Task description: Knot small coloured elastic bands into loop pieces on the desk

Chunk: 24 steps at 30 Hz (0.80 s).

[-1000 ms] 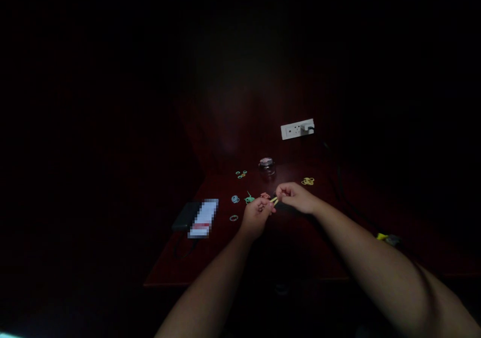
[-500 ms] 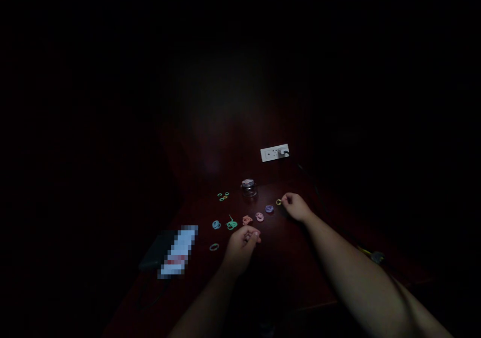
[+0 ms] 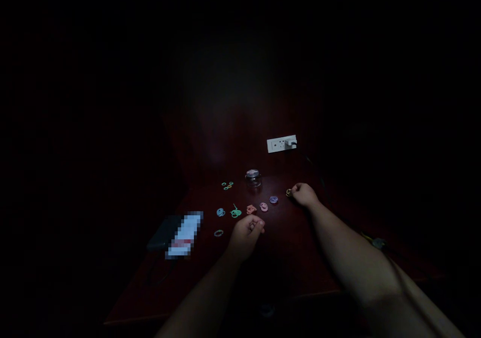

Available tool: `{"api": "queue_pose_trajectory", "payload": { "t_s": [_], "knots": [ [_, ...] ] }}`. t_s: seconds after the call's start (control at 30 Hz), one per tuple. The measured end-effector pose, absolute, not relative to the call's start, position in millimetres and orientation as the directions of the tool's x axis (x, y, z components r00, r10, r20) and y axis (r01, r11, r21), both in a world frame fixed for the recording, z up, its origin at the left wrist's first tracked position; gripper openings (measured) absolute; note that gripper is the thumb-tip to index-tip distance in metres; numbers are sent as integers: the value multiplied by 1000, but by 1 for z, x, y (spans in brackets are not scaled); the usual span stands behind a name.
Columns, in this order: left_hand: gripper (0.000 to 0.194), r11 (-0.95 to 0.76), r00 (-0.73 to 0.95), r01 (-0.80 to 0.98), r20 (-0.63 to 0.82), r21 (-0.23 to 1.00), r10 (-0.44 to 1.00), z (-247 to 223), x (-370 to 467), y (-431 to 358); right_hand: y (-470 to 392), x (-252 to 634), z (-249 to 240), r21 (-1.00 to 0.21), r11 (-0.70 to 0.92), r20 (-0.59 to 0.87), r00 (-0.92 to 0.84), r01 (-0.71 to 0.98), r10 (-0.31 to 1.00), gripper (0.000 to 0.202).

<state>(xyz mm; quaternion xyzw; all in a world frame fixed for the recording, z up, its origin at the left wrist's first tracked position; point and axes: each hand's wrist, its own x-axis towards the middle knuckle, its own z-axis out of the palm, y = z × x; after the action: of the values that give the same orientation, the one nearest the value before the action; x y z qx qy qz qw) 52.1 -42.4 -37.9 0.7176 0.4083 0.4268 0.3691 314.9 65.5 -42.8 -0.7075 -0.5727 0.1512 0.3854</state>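
Note:
At the right end of a row of small coloured hair ties, my right hand (image 3: pixel 305 196) pinches the edge of a yellow hair tie (image 3: pixel 288 193) at the tabletop. My left hand (image 3: pixel 245 235) is closed, thumb against the curled fingers, just in front of the row; what it holds, if anything, is hidden. Leftward from the yellow one lie little heaps of purple (image 3: pixel 273 199), pink (image 3: pixel 263 207), orange (image 3: pixel 251 209), green (image 3: pixel 236 212) and blue hair ties (image 3: pixel 220 212). A single pale ring (image 3: pixel 218 233) rests left of my left hand.
A lidded clear jar (image 3: pixel 253 180) stands behind the row, with several loose small rings (image 3: pixel 226 188) to its left. A dark flat object and a blurred-out bright item (image 3: pixel 185 235) lie at the left. A wall socket (image 3: pixel 281 143) holds a plug; a cable runs along the right.
The view has tilted, so everything sits higher and slightly right. Against the purple heap, the yellow hair tie and my right hand have shifted a little to the right. My left hand stays closed.

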Motion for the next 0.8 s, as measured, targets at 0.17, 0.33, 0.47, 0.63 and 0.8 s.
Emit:
{"api": "queue_pose_trajectory", "payload": {
  "t_s": [0.17,0.33,0.47,0.63,0.8],
  "knots": [
    [25,-424,292,261,348,867,891,-38,53,-46,64,318,-44,-703,-91,193,312,705,930,14],
    [24,-414,275,248,346,876,897,-39,53,-44,73,323,-48,-664,-118,164,298,738,940,17],
    [23,-411,270,247,345,877,899,-42,54,-44,73,324,-49,-681,-128,161,318,721,934,16],
    [21,-425,264,229,364,876,893,-33,49,-46,61,306,-34,-569,-48,367,306,821,879,15],
    [20,-475,174,223,444,851,879,1,14,-5,18,230,-12,-452,396,513,-130,800,848,14]
  ]
}}
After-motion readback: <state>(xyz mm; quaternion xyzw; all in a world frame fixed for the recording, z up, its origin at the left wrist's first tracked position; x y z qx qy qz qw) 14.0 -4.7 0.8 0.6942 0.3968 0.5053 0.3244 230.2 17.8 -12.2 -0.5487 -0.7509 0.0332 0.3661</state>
